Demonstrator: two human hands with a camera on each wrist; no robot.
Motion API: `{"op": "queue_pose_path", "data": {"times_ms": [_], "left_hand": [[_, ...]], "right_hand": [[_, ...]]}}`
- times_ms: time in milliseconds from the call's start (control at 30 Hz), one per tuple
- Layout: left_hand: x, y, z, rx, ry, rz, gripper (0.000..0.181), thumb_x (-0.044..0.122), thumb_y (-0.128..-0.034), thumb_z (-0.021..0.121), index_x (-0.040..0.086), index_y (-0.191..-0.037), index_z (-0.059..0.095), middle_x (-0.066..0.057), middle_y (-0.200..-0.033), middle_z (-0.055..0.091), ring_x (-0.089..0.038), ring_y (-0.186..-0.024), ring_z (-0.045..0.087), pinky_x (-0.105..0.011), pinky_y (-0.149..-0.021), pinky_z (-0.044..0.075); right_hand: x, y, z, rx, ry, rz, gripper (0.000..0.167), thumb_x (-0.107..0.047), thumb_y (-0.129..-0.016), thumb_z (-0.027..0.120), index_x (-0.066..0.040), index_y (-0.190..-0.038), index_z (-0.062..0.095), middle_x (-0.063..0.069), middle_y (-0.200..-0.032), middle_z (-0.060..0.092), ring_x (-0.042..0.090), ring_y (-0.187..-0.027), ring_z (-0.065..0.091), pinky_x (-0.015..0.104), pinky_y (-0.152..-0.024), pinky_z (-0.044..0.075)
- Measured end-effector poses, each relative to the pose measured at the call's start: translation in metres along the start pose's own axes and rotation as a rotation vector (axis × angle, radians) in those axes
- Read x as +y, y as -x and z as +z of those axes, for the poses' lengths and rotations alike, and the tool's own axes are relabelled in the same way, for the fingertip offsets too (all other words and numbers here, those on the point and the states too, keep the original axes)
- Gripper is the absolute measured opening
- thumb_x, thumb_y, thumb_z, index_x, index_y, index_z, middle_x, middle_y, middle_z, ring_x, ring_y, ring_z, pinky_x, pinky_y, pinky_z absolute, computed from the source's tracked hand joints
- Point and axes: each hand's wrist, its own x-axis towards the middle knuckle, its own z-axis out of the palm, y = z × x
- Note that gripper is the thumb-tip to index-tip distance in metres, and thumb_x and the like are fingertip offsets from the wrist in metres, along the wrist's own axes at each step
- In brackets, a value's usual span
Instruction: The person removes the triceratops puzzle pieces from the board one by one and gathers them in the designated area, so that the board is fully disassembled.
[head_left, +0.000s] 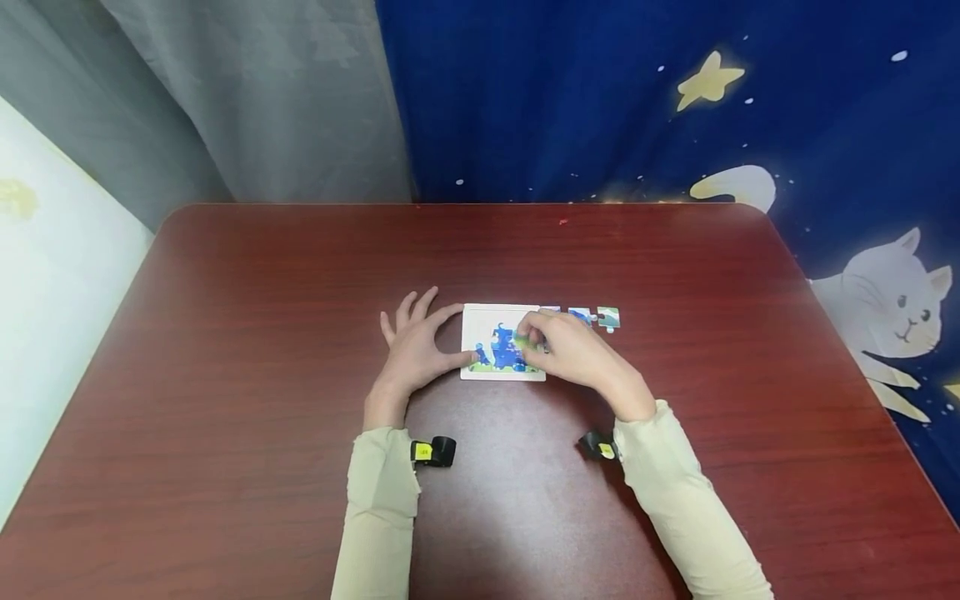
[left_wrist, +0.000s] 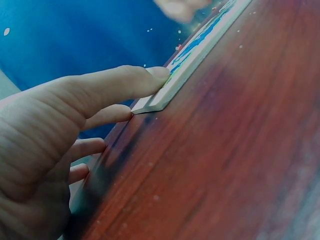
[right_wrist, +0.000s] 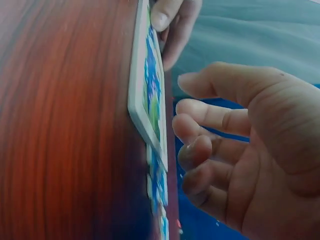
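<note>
A white-framed jigsaw puzzle board point(head_left: 502, 377) with a blue and green picture lies on the table. My left hand point(head_left: 415, 350) is at its left side; the thumb presses on the board's left part and the index finger touches its edge, with the other fingers spread. Over the board's right part is my right hand point(head_left: 573, 346), fingers loosely bent. In the right wrist view the right hand point(right_wrist: 240, 135) shows a gap between thumb and fingertips, with nothing held. Several loose puzzle pieces point(head_left: 608, 317) lie in a row right of the board, partly hidden behind that hand.
The dark red wooden table point(head_left: 300, 275) has rounded far corners. Behind it hang a grey curtain point(head_left: 285, 100) and a blue curtain point(head_left: 547, 92) with stars and a cat. Black straps point(head_left: 444, 451) show at both sleeves.
</note>
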Motion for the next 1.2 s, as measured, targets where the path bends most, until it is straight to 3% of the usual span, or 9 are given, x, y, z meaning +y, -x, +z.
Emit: {"op": "queue_pose_path", "data": {"times_ms": [233,600,1200], "left_hand": [[-0.001,0.000,0.000,0.001,-0.017,-0.014,0.074,0.047,-0.0690,0.077,0.022,-0.134,0.052,-0.008,-0.151,0.021,-0.032,-0.138,0.005,-0.063,-0.100,-0.011],[-0.002,0.002,0.001,-0.005,-0.016,-0.012,0.074,0.050,-0.0693,0.076,0.022,-0.134,0.052,-0.008,-0.151,0.021,-0.032,-0.138,0.005,-0.063,-0.099,-0.011],[0.001,0.000,0.000,0.003,0.000,0.007,0.073,0.048,-0.0693,0.076,0.021,-0.133,0.053,-0.009,-0.151,0.022,-0.032,-0.138,0.005,-0.063,-0.099,-0.011]], "right_hand": [[-0.010,-0.022,0.005,-0.061,0.056,0.132,0.038,-0.015,-0.082,0.067,-0.007,-0.119,0.059,0.007,-0.099,0.057,0.020,-0.092,0.054,0.036,-0.076,0.046],[-0.015,-0.020,0.005,-0.089,0.015,0.197,0.029,-0.012,-0.082,0.068,-0.011,-0.111,0.065,0.005,-0.097,0.060,0.020,-0.089,0.055,0.036,-0.077,0.048],[-0.012,-0.020,0.000,-0.091,-0.033,0.155,0.022,-0.009,-0.081,0.069,-0.008,-0.103,0.064,0.004,-0.085,0.058,0.019,-0.077,0.052,0.032,-0.070,0.045]]}}
